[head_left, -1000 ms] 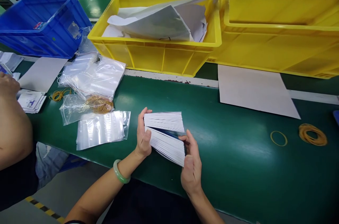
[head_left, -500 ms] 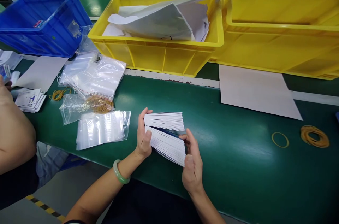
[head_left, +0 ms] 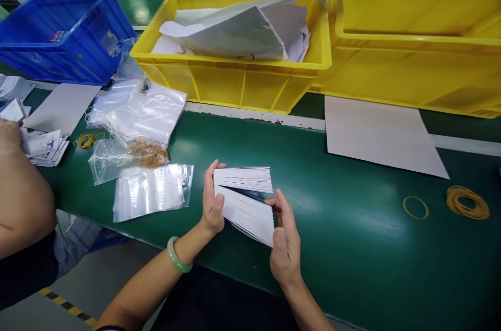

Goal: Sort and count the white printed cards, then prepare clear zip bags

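A thick stack of white cards stands on edge over the green belt, split into two fanned halves. My left hand wraps round the stack's left end, thumb on top. My right hand grips the right end, fingers curled against the card edges at the split. A green bangle sits on my left wrist.
Flat clear plastic bags lie left of my hands, with a bag of rubber bands behind. Loose rubber bands lie at right. A white sheet, two yellow bins and a blue bin stand behind. A co-worker's arm is at far left.
My hands stay on the stack with only slight finger shifts at the split. The co-worker's hand at far left has moved among the small cards there.
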`<state>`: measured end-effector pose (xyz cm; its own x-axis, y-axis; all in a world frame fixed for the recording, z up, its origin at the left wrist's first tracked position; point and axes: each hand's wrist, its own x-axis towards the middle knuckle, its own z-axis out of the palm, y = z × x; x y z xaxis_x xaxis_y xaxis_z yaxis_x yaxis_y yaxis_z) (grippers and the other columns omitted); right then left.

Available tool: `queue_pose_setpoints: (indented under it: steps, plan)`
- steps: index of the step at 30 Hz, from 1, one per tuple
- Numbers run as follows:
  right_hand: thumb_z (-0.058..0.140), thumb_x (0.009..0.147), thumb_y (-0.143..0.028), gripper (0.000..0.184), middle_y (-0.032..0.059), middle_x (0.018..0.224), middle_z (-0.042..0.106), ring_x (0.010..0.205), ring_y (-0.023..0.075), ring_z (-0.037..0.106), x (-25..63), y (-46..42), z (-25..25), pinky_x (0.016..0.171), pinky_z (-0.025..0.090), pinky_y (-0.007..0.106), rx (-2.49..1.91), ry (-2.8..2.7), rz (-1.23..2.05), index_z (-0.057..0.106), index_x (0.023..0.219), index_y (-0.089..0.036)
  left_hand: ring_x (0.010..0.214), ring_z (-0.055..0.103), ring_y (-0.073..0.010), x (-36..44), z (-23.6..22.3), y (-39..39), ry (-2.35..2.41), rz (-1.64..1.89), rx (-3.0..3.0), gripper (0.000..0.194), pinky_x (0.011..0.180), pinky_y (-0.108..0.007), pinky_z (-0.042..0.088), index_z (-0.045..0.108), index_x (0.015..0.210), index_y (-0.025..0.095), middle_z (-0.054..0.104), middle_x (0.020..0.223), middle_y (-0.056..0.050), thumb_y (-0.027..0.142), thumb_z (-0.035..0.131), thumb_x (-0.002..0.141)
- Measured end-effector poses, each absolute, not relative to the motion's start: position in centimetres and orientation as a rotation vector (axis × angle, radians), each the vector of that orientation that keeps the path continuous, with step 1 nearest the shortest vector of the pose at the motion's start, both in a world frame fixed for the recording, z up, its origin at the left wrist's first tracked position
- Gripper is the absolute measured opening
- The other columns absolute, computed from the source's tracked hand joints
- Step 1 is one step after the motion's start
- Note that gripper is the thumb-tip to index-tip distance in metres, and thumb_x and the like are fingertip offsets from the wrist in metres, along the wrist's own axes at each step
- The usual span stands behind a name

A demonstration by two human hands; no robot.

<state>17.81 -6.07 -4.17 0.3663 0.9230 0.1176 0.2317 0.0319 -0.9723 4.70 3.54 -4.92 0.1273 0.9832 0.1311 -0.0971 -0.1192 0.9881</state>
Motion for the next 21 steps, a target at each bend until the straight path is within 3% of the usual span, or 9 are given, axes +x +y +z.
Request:
queue_pose_setpoints:
  steps: [8,15,21]
  plan:
    - [0.036,0.098,-0.049,0.044,0.0133,0.128,0.048,0.12,0.032,0.046,17.66,-6.28,-4.13,0.097,0.04,0.052,-1.464,-1.065,0.709,0.049,0.129,-0.022,0.109,0.051,-0.0285,4.69,-4.87,3.49,0.962,1.234,1.284,0.071,0.095,-0.042,0.041,0.035,0.143,0.022,0.045,0.133,-0.012,0.063,0.044,0.086]
    - [0.032,0.098,-0.053,0.057,0.0102,0.123,0.051,0.115,0.0296,0.049,18.2,-5.72,-4.02,0.093,0.043,0.049,-1.471,-1.125,0.8,0.032,0.149,-0.027,0.112,0.05,-0.0298,4.67,-4.94,3.5,0.959,1.236,1.283,0.072,0.097,-0.044,0.04,0.035,0.143,0.021,0.045,0.133,-0.012,0.063,0.044,0.085]
    - [0.036,0.098,-0.051,0.048,0.0115,0.132,0.045,0.123,0.0312,0.044,17.71,-6.01,-4.0,0.098,0.04,0.05,-1.491,-1.102,0.719,0.044,0.138,-0.027,0.111,0.05,-0.0294,4.66,-4.95,3.53,0.957,1.238,1.293,0.071,0.097,-0.043,0.041,0.035,0.143,0.021,0.046,0.133,-0.013,0.062,0.043,0.086]
